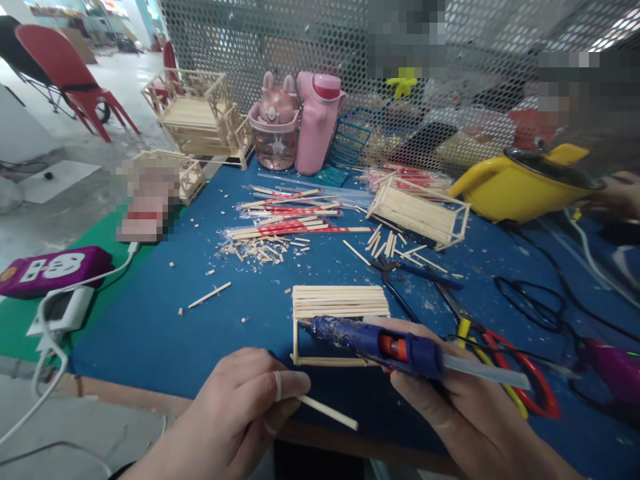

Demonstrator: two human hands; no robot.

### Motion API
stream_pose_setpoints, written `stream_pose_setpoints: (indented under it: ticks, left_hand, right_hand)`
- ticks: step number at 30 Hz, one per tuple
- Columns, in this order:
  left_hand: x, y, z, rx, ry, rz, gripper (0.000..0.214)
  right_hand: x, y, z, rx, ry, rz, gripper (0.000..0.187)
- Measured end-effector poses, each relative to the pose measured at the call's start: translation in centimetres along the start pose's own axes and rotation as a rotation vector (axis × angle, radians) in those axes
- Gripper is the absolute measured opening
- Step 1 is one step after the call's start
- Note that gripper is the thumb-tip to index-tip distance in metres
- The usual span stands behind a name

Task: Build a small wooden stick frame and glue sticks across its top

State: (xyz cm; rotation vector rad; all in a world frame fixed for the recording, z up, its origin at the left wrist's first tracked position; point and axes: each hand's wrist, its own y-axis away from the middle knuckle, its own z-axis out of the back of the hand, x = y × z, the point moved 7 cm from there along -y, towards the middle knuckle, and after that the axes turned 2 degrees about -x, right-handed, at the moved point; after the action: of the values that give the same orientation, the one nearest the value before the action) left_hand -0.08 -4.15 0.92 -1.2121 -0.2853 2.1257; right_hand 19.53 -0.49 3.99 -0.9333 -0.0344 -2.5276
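My left hand (250, 400) pinches a short wooden stick (330, 412) near the table's front edge, its free end pointing right and toward me. My right hand (450, 393) is wrapped round a dark blue hot glue gun (365, 341), with a clear glue stick (485, 371) poking out of its back. The gun's nozzle is at the left side of a small stick frame (340, 301); whether it touches cannot be told. Sticks lie side by side over the far part of that frame, and its near part is an open rectangle, partly hidden behind the gun.
Pliers (395, 283) and red-and-yellow-handled scissors (520, 380) lie right. Behind are wrapped sticks (285, 220), cut pieces (260, 250) and a finished-looking stick model (420, 210). A yellow pot (530, 183), pink bottle (317, 127) and larger stick model (200, 113) stand farther back. Cables (545, 307) trail right.
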Motion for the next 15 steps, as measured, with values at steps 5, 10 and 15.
stream_pose_setpoints:
  ticks: [5, 10, 15]
  left_hand:
    - [0.0, -0.1, 0.0, 0.009, -0.021, 0.003, 0.025]
    - [-0.3, -0.4, 0.3, -0.011, -0.029, 0.002, 0.023]
    - [-0.2, -0.2, 0.3, -0.018, -0.024, -0.015, 0.022]
  right_hand:
    - [0.3, -0.3, -0.2, 0.007, 0.030, 0.028, 0.038]
    - [0.0, 0.1, 0.4, -0.036, 0.088, 0.018, 0.038]
    - [-0.9, 1.5, 2.8, -0.137, 0.216, 0.002, 0.040]
